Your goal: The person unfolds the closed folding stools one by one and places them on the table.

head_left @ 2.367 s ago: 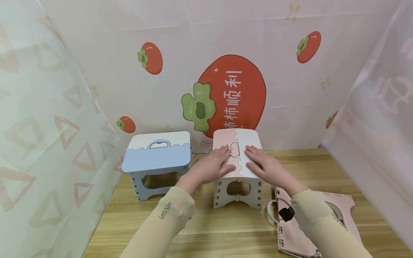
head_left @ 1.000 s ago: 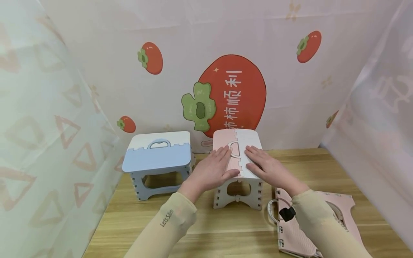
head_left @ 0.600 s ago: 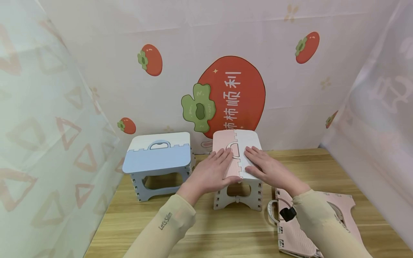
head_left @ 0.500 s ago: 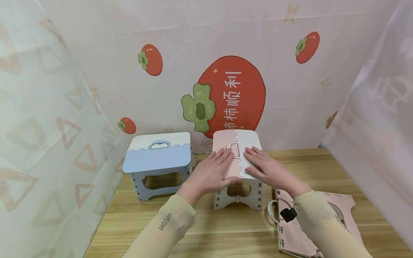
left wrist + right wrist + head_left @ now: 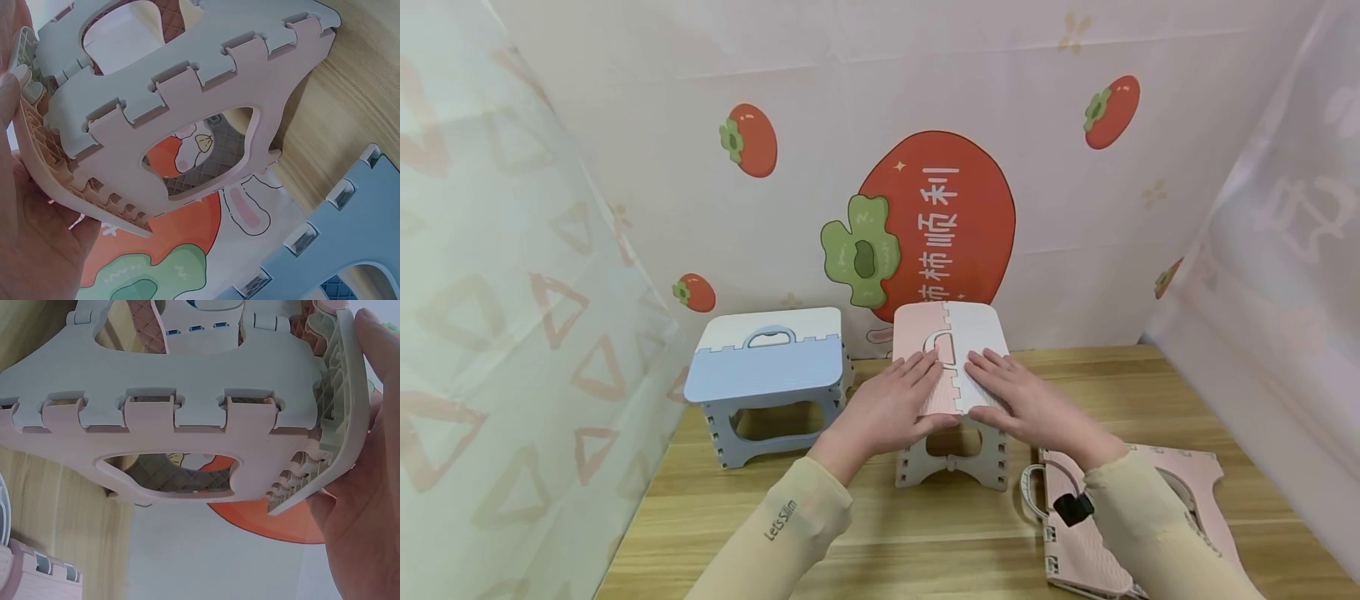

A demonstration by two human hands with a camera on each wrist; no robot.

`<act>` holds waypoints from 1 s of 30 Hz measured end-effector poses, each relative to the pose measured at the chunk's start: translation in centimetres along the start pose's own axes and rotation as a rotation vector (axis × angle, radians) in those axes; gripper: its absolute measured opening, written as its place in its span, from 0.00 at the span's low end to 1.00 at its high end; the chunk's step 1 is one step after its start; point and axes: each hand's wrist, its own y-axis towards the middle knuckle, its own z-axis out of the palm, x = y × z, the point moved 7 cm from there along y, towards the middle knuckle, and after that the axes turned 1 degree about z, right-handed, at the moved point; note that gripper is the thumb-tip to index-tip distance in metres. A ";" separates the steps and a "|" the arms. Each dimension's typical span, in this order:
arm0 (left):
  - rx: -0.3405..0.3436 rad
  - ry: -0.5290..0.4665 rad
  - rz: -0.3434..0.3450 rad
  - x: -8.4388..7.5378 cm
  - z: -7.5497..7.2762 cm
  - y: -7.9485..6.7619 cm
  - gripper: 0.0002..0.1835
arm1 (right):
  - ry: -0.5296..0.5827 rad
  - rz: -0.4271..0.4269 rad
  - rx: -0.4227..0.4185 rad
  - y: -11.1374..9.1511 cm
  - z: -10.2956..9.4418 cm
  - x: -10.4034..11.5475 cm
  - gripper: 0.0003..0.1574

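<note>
A pink-and-white folding stool (image 5: pixel 974 323) stands unfolded on the wooden table, its pink half to the left and its white half to the right. My left hand (image 5: pixel 891 403) lies on the pink half with straight fingers, thumb along the near edge. On the white half rests my right hand (image 5: pixel 1026 402), fingers also straight. Between the hands shows the stool's handle (image 5: pixel 943 347). Both wrist views look at the stool's legs and ribbed underside from the sides; the left hand (image 5: pixel 37 219) and right hand (image 5: pixel 369 506) lie against the seat there.
An unfolded blue-and-white folding stool (image 5: pixel 767 367) stands to the left. Folded flat, a pink stool (image 5: pixel 1090 550) lies at the right under my right forearm. Behind the stools rises a white backdrop (image 5: pixel 1067 275) printed with persimmons; the wooden table (image 5: pixel 895 550) extends toward me.
My left hand has slid slightly toward me on the pink half, its thumb now at the near edge. My right hand has shifted slightly nearer too. The stools stay put.
</note>
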 end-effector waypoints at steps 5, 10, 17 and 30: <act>0.038 -0.022 -0.010 0.2 0.0 -0.1 0.48 | -0.009 -0.002 -0.009 -0.1 0.0 0.4 0.46; 0.074 -0.044 -0.016 0.4 -0.1 -0.2 0.47 | -0.022 0.001 -0.018 -0.1 0.2 0.7 0.46; 0.101 -0.073 -0.030 0.8 -0.2 -0.6 0.43 | -0.060 -0.011 -0.038 -0.4 0.6 1.1 0.49; 0.101 -0.026 -0.051 2.1 -0.4 -1.2 0.34 | -0.137 -0.088 -0.107 -0.8 0.4 2.1 0.47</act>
